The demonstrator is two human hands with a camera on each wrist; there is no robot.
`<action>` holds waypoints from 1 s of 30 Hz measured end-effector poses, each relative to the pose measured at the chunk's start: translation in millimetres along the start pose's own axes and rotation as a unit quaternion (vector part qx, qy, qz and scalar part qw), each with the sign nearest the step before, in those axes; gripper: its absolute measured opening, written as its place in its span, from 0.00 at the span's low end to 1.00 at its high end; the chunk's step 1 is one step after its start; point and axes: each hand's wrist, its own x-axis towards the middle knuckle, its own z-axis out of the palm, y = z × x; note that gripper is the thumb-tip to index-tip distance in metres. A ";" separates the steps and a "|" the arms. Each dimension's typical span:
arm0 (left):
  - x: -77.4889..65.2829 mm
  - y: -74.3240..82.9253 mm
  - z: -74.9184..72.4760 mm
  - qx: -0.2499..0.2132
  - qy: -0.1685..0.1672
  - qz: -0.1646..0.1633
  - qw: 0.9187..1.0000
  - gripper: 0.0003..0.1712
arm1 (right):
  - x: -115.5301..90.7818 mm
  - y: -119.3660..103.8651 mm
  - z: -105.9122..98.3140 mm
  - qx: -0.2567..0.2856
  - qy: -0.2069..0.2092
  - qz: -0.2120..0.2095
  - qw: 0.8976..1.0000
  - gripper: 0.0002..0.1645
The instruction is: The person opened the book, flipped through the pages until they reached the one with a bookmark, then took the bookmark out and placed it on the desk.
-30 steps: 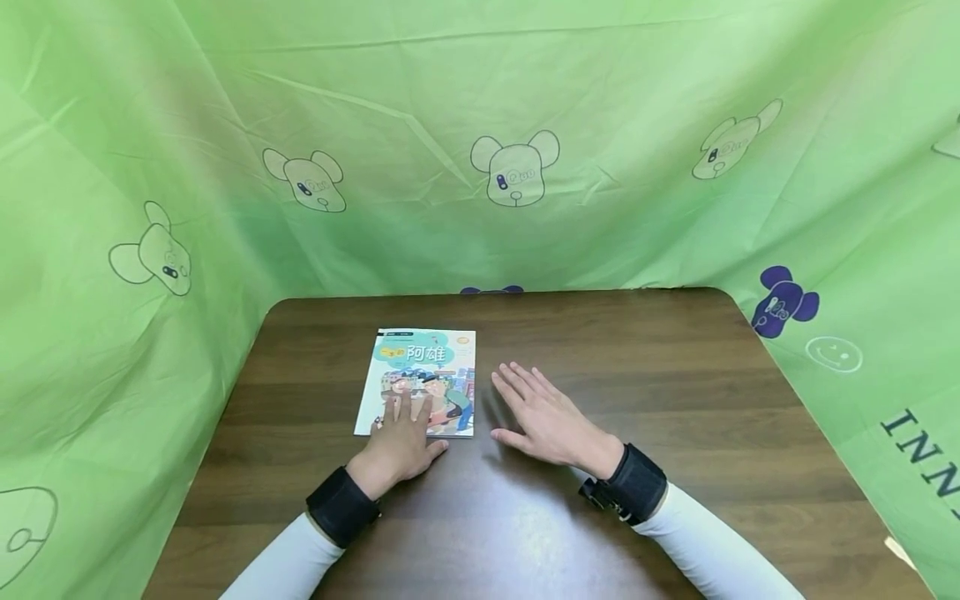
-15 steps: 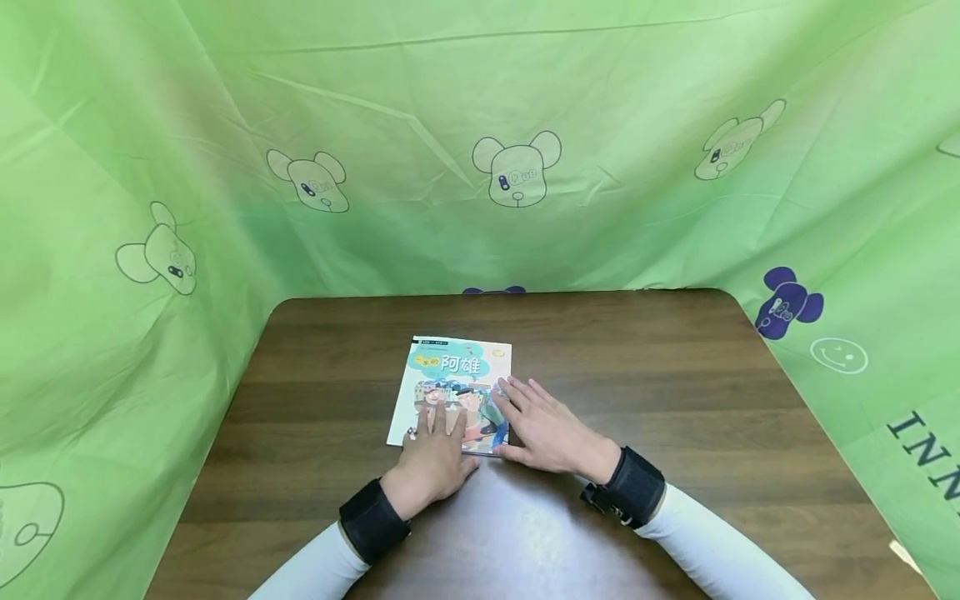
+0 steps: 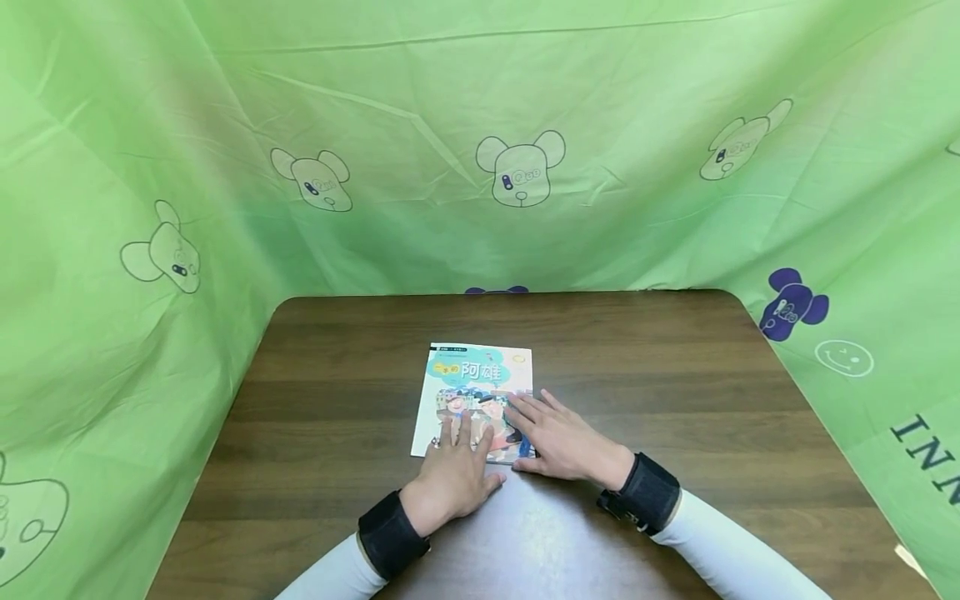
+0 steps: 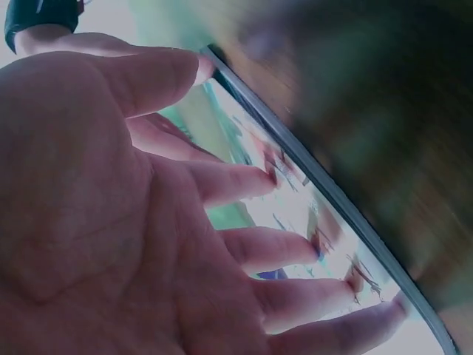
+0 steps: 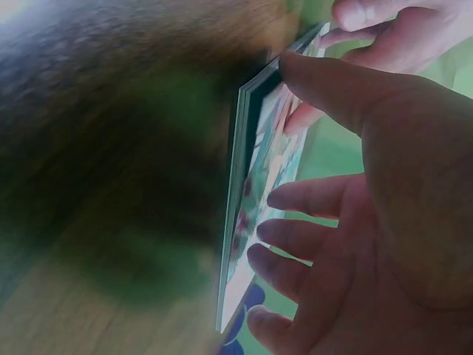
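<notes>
Apparently flat, the thin white-and-turquoise illustrated paper book [image 3: 474, 390] lies under the fingertips of the spread left hand [image 3: 452, 481], its right side under those of the right hand [image 3: 570, 446]. Both extended, gripping nothing; presumably steadying it against the brown wood-grain table [image 3: 322, 425].

Spread fingers [image 4: 267, 249] on a book [image 4: 294, 203]

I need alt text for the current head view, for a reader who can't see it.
A thin white paper book with a colourful illustrated cover lies on a brown wood-grain table, a person's left hand touching its lower part and right hand lying over its right edge. Behind hangs light green cloth printed with animal-head outlines.
</notes>
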 end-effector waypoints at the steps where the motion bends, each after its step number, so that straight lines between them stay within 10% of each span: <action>1: -0.1 1.2 0.0 -0.003 -0.001 0.002 1.000 0.44 | -1.2 0.6 0.0 0.001 -0.003 0.000 1.000 0.51; 30: 2.8 -5.3 3.7 -0.053 0.024 0.034 0.998 0.40 | -4.4 11.2 -10.8 0.053 -0.045 0.004 0.998 0.57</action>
